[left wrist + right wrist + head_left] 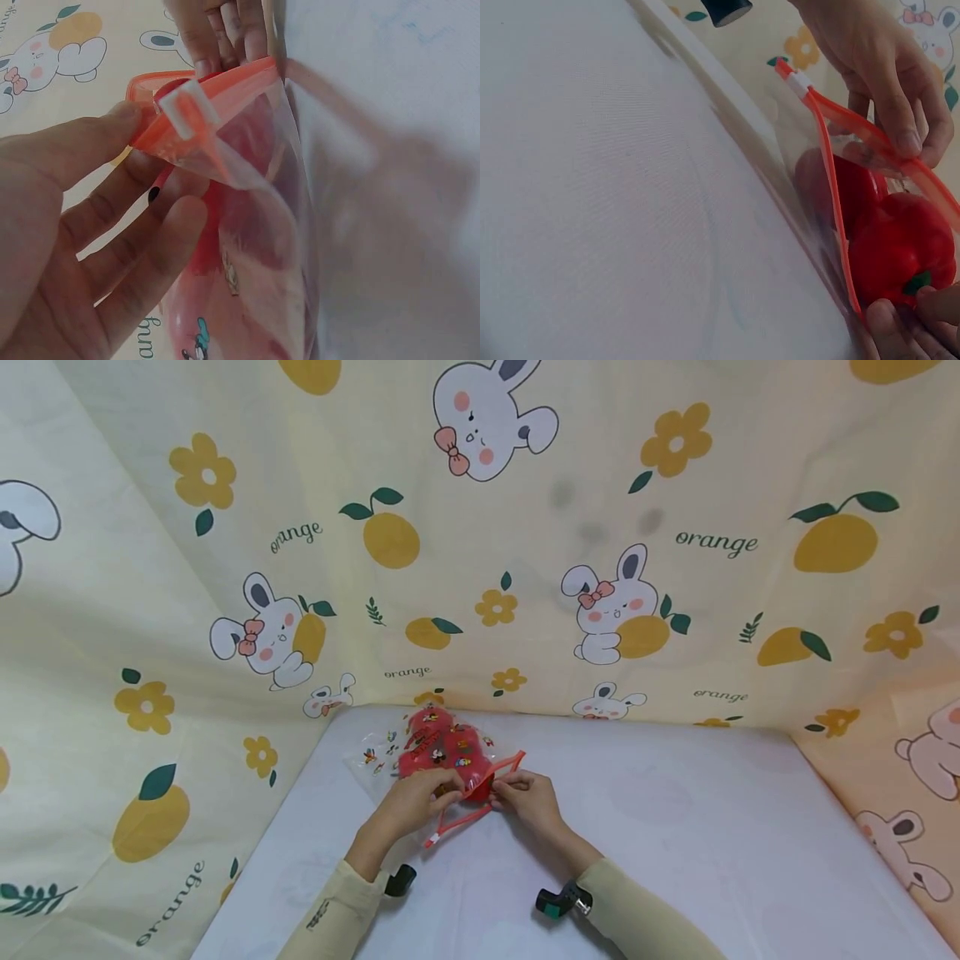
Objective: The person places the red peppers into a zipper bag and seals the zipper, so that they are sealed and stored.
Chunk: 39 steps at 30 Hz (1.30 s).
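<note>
A clear slider zip bag (375, 760) with an orange-red zip edge and cartoon prints lies at the back left of the table, its mouth spread apart. Inside are several red bell peppers (904, 240), one with its green stem turned toward the mouth. My left hand (420, 797) pinches one side of the zip edge between thumb and fingers. Across the opening, my right hand (528, 797) holds the opposite edge, a fingertip right at the pepper's stem. The white slider (187, 109) sits near one end of the zip edge.
A white cloth covers the table (675, 827). Behind and beside it hangs a cream curtain (465, 568) with rabbits and oranges. Each wrist wears a small black camera (558, 902).
</note>
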Motion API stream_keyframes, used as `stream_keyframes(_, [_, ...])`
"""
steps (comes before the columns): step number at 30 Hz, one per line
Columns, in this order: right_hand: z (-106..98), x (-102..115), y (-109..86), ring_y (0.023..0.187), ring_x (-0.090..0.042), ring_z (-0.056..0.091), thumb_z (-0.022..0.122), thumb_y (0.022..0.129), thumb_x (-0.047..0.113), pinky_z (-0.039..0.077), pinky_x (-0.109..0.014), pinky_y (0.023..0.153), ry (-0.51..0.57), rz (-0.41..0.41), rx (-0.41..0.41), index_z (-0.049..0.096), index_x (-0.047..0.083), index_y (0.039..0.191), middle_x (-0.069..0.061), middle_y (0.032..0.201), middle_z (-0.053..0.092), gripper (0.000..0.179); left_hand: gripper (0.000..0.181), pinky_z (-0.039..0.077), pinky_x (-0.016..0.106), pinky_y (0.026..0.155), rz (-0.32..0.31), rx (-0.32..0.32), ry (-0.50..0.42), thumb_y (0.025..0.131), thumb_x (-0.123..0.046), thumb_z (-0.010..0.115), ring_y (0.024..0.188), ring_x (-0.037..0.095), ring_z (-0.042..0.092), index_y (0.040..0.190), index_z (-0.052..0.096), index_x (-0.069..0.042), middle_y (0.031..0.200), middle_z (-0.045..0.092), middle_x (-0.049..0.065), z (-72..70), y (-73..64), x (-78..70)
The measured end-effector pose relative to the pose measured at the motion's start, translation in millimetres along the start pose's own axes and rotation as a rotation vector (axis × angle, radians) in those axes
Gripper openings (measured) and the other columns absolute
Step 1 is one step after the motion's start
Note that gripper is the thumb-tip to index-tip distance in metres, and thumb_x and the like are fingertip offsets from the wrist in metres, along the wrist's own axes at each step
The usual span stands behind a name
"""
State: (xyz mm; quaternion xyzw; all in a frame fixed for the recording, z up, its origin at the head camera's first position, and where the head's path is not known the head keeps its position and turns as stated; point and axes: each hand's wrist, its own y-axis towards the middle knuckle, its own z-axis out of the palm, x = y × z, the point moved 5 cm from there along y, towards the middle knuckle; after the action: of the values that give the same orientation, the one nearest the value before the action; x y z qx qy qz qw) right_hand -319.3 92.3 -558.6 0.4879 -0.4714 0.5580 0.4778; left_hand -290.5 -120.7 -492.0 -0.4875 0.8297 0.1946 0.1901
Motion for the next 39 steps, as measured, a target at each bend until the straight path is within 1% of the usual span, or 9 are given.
stream_keyframes(4, [4, 2, 2.4, 0.077, -0.025, 0.08, 0.073, 0.1, -0.002, 0.064, -0.036, 0.075, 0.0, -0.019, 0.012, 0.072, -0.016, 0.11, -0.03, 0.099, 0.077, 0.017, 0.006, 0.055, 0.037, 0.086, -0.002, -0.002, -0.003, 0.103, -0.029, 0.075, 0.092, 0.01, 0.062, 0.108, 0.071, -0.03, 0.1, 0.069, -0.014, 0.0, -0.3, 0.1])
stream_keyframes(10, [7, 1, 7.1, 0.077, -0.028, 0.08, 0.074, 0.1, -0.001, 0.064, -0.036, 0.074, -0.047, -0.051, 0.01, 0.073, -0.015, 0.11, -0.03, 0.099, 0.077, 0.017, 0.007, 0.055, 0.038, 0.086, -0.008, 0.003, -0.007, 0.103, -0.027, 0.075, 0.092, 0.01, 0.062, 0.108, 0.071, -0.029, 0.102, 0.069, -0.013, -0.7, -0.2, -0.3])
stream_keyframes(15, [9, -4, 13.0, 0.077, -0.03, 0.08, 0.071, 0.1, -0.006, 0.065, -0.038, 0.074, -0.025, -0.064, 0.013, 0.071, -0.018, 0.111, -0.034, 0.103, 0.075, 0.016, 0.007, 0.055, 0.039, 0.085, -0.005, 0.005, 0.0, 0.103, -0.026, 0.076, 0.092, 0.011, 0.062, 0.108, 0.072, -0.028, 0.101, 0.07, -0.013, -0.8, -0.2, -0.1])
stream_keyframes(19, [9, -7, 15.1, 0.077, -0.028, 0.08, 0.069, 0.101, -0.007, 0.065, -0.037, 0.073, -0.014, -0.062, 0.018, 0.07, -0.018, 0.113, -0.034, 0.104, 0.075, 0.017, 0.006, 0.055, 0.038, 0.086, -0.008, 0.016, 0.0, 0.103, -0.028, 0.075, 0.092, 0.01, 0.062, 0.109, 0.072, -0.028, 0.101, 0.07, -0.013, 0.3, 0.3, 0.7])
stream_keyframes(22, [7, -9, 15.7, 0.076, -0.027, 0.08, 0.07, 0.101, -0.006, 0.064, -0.035, 0.072, -0.017, -0.041, 0.008, 0.071, -0.017, 0.113, -0.033, 0.103, 0.076, 0.016, 0.006, 0.055, 0.036, 0.085, -0.007, 0.022, 0.009, 0.104, -0.03, 0.074, 0.091, 0.008, 0.062, 0.109, 0.071, -0.028, 0.101, 0.07, -0.014, 1.1, 0.9, 0.6])
stream_keyframes(26, [7, -10, 15.5, 0.077, -0.03, 0.08, 0.071, 0.1, -0.005, 0.065, -0.036, 0.072, -0.019, -0.024, 0.002, 0.071, -0.016, 0.112, -0.033, 0.101, 0.076, 0.016, 0.006, 0.054, 0.035, 0.083, -0.004, 0.021, 0.015, 0.104, -0.029, 0.074, 0.089, 0.008, 0.061, 0.109, 0.071, -0.028, 0.1, 0.069, -0.014, 1.9, -0.1, -1.1])
stream_keyframes(30, [5, -8, 11.1, 0.08, -0.033, 0.08, 0.072, 0.1, -0.003, 0.065, -0.038, 0.074, -0.014, -0.021, 0.001, 0.071, -0.016, 0.112, -0.034, 0.101, 0.075, 0.017, 0.006, 0.054, 0.035, 0.082, -0.014, 0.022, 0.008, 0.104, -0.027, 0.075, 0.089, 0.009, 0.062, 0.108, 0.071, -0.027, 0.098, 0.069, -0.013, 2.5, -1.6, -3.1])
stream_keyframes(34, [3, -1, 1.8, 0.083, -0.034, 0.08, 0.072, 0.1, -0.003, 0.065, -0.042, 0.076, -0.007, -0.023, 0.007, 0.069, -0.017, 0.114, -0.035, 0.103, 0.075, 0.02, 0.008, 0.054, 0.035, 0.082, -0.027, 0.032, 0.005, 0.103, -0.029, 0.076, 0.089, 0.01, 0.062, 0.109, 0.071, -0.026, 0.097, 0.068, -0.013, 2.1, -2.8, -4.0])
stream_keyframes(39, [-1, 3, -10.9, 0.082, -0.031, 0.08, 0.072, 0.101, -0.001, 0.065, -0.039, 0.076, -0.034, -0.016, 0.009, 0.069, -0.016, 0.117, -0.033, 0.101, 0.075, 0.022, 0.009, 0.056, 0.036, 0.086, -0.043, 0.044, 0.007, 0.103, -0.032, 0.075, 0.091, 0.008, 0.062, 0.11, 0.071, -0.028, 0.098, 0.067, -0.015, 1.3, -5.4, -1.0])
